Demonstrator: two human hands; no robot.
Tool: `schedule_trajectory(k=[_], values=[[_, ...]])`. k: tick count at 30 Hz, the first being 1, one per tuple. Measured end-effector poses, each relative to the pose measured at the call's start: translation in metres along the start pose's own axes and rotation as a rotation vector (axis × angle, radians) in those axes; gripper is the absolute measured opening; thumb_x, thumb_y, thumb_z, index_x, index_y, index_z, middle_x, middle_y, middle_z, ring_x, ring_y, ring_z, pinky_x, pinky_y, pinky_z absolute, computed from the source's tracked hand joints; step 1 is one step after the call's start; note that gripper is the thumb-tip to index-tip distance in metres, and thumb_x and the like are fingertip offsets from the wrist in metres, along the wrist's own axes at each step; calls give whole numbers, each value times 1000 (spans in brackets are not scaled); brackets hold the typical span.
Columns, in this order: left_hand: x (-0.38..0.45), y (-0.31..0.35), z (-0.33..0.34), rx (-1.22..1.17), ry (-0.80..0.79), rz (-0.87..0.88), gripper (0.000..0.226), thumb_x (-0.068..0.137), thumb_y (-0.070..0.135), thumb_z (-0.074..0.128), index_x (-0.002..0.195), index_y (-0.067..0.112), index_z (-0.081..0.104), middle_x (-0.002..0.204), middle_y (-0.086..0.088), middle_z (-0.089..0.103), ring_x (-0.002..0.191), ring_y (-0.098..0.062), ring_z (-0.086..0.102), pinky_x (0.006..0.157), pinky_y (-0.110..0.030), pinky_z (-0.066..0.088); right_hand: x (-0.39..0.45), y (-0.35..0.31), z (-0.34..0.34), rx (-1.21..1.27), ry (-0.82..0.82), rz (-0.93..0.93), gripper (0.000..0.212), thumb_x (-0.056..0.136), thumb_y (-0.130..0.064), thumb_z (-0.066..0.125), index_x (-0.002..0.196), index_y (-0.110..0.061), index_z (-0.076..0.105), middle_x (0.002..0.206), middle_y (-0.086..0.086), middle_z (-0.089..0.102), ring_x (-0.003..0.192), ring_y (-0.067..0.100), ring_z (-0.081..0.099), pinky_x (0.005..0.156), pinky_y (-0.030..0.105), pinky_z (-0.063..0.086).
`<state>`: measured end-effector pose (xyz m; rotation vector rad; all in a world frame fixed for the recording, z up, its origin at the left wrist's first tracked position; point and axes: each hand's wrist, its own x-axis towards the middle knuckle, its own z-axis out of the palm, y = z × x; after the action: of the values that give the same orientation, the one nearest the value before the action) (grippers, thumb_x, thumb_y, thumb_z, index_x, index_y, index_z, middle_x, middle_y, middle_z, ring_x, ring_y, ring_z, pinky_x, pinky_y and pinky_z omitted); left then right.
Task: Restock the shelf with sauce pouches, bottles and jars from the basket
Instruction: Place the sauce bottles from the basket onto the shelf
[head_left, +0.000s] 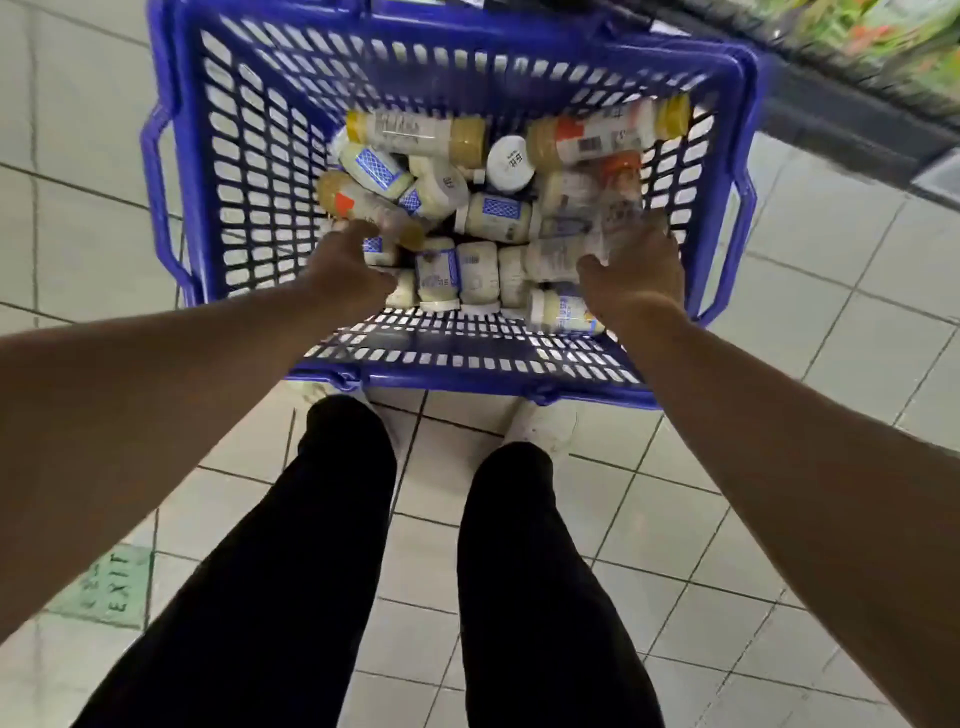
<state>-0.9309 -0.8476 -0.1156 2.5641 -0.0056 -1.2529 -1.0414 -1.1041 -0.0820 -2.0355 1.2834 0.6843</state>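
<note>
A blue plastic basket (197, 171) stands on the tiled floor in front of my feet. It holds several white jars (498, 218) with blue labels and a few long tan sauce bottles (415, 132). My left hand (348, 265) reaches into the basket's left side, its fingers curled round the end of a tan bottle with a red label (353, 202). On the right side, my right hand (636, 273) grips an orange-capped bottle (615, 200), which looks blurred. Thumb and fingers wrap its lower part.
The bottom edge of a shelf (857, 67) with green packets runs across the top right corner. My legs in black trousers (322, 545) stand just behind the basket. A green EXIT floor sticker (111, 584) lies at the lower left.
</note>
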Motion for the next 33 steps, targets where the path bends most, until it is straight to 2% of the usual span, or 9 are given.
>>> schedule_trajectory(k=[3,7,12,15,21,24,26,30,33], values=[[44,-14,7,265,77,179,77,75,8,71,145,22,43,147,-15,45,132,-40,44,104,-53,44,23,-2,31,-146,165,-120,83,85,-27,68,153,-9,24,140,18,45,128,36,45,103,43,43],[86,-26,17,540,138,286,74,70,2,70,137,19,42,136,-14,48,129,-40,43,101,-62,38,51,-10,56,-302,207,-87,98,87,-24,63,160,-14,-2,132,26,49,120,43,51,94,51,46],[106,-23,19,680,135,347,63,78,23,80,130,19,43,133,-16,48,126,-42,45,98,-65,40,62,-7,57,-141,222,-70,82,97,-25,54,160,-20,1,130,22,54,108,38,61,76,37,40],[106,-29,13,634,151,430,58,82,30,77,130,24,45,130,-14,53,122,-43,49,96,-64,41,50,3,53,46,223,-177,69,100,-27,52,158,-19,15,123,17,60,86,26,56,68,15,38],[63,-7,-12,295,95,429,51,94,39,64,136,17,45,132,-14,57,119,-35,55,95,-52,48,15,6,19,250,270,-24,42,91,-47,62,125,-24,58,91,-9,65,62,-2,55,44,4,31],[18,15,-26,-79,-12,375,27,97,39,61,116,25,49,95,4,67,71,2,67,52,-18,51,-21,4,-12,309,307,-18,43,74,-50,78,108,-27,65,87,-11,70,64,-12,58,45,3,35],[-15,32,-33,-249,-76,337,18,99,31,61,110,26,48,83,10,63,62,14,62,46,-7,45,-51,0,-36,358,283,-93,43,66,-48,84,101,-28,70,83,-12,73,72,-2,66,58,11,49],[-93,75,-70,-557,-179,276,32,99,36,61,124,17,55,106,3,69,98,-12,67,94,-40,54,-119,-20,-90,797,89,-194,22,68,-25,86,87,-23,74,90,5,77,89,29,75,81,50,62],[-165,108,-119,-810,-270,254,30,99,40,59,125,25,56,109,0,73,98,-16,72,80,-37,60,-174,-47,-144,1117,-132,-188,24,75,-8,78,97,-3,71,95,19,74,93,39,73,87,57,58]])
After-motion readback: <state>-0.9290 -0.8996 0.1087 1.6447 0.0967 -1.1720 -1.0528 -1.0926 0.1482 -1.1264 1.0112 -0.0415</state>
